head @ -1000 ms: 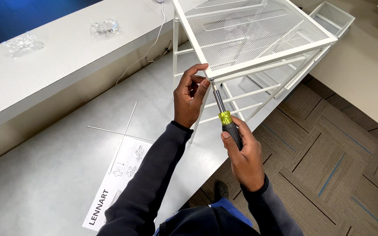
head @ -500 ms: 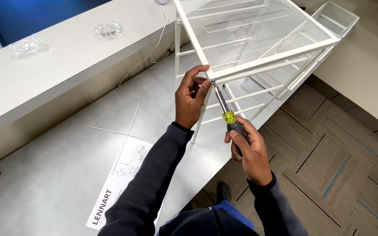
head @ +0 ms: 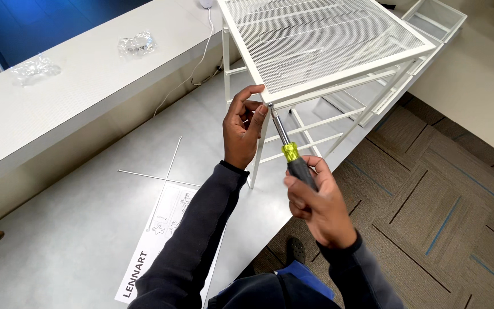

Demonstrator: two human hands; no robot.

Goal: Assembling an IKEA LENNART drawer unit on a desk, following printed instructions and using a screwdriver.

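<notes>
Head camera looks down on a white wire-mesh rack (head: 327, 51) standing on the grey counter (head: 75, 229), with the left hand (head: 244, 129) curled around the rack's near corner, fingertips pinched right at the tip of a screwdriver (head: 290, 151). Clenched around the black grip of that screwdriver, the right hand (head: 315, 200) holds it tilted, its yellow collar just above the fingers and its shaft slanting up to the corner under the mesh top. Beside the left sleeve an instruction sheet (head: 161, 240) lies flat on the counter, with two thin metal rods (head: 167, 174) crossed just above it.
</notes>
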